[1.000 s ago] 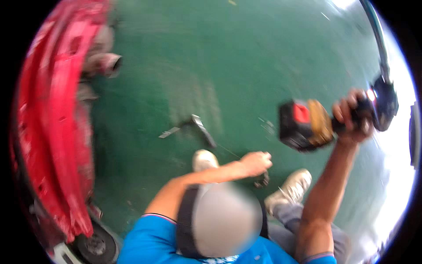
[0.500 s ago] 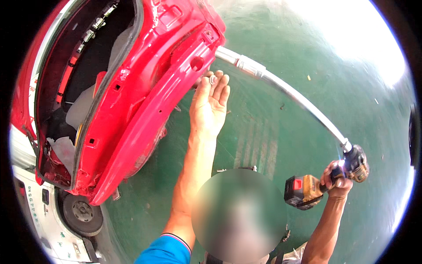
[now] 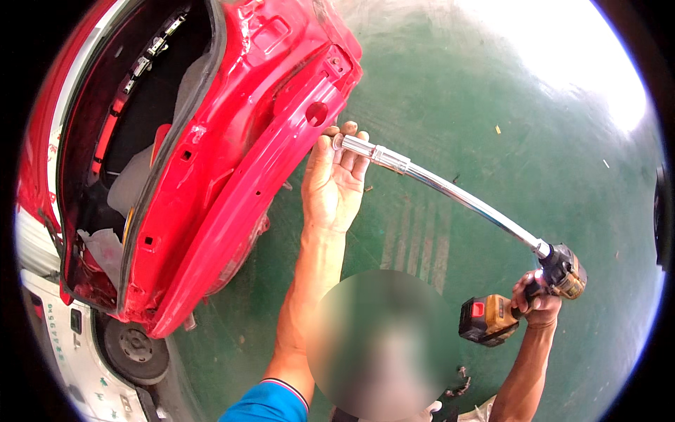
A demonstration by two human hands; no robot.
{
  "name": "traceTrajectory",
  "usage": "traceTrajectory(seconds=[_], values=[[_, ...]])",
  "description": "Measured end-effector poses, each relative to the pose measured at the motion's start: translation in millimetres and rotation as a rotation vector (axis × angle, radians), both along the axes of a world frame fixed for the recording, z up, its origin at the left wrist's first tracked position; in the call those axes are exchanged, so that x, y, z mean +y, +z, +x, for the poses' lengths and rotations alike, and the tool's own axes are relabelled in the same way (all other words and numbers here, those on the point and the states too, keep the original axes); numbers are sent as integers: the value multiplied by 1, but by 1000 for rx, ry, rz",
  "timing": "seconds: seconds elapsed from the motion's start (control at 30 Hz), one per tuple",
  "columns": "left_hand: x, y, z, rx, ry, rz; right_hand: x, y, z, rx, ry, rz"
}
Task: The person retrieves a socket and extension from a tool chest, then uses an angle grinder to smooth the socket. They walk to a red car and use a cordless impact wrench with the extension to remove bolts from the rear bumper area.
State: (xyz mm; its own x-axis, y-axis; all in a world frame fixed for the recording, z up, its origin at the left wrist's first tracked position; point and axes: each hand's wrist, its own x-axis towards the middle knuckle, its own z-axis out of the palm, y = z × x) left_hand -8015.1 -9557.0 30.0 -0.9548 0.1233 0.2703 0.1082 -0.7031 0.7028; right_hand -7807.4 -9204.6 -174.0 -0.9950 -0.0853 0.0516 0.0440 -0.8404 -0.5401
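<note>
Within left hand point(image 3: 332, 191), partly hidden fastener point(image 3: 337, 142)

The power drill point(image 3: 564, 270) is black and yellow, held up in the right hand point(image 3: 538, 304). A long, shiny silver rod point(image 3: 464, 197) sticks out of it — sloping up and left. Right by its tip, the left hand point(image 3: 335, 190) pinches a tiny round piece point(image 3: 338, 142) — too small to see well.
</note>
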Motion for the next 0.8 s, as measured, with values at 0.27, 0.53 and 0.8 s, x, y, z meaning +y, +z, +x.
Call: traceTrajectory(seconds=[0.27, 0.53, 0.8], values=[[-16, 4, 3, -95, 132, -317, -4, 2, -2, -31, -10, 3], [-24, -26, 7, -191, 134, -233, -4, 3, 2, -181, -13, 98], [-5, -16, 3, -122, -58, -71, -2, 14, 1, -191, 50, 66]])
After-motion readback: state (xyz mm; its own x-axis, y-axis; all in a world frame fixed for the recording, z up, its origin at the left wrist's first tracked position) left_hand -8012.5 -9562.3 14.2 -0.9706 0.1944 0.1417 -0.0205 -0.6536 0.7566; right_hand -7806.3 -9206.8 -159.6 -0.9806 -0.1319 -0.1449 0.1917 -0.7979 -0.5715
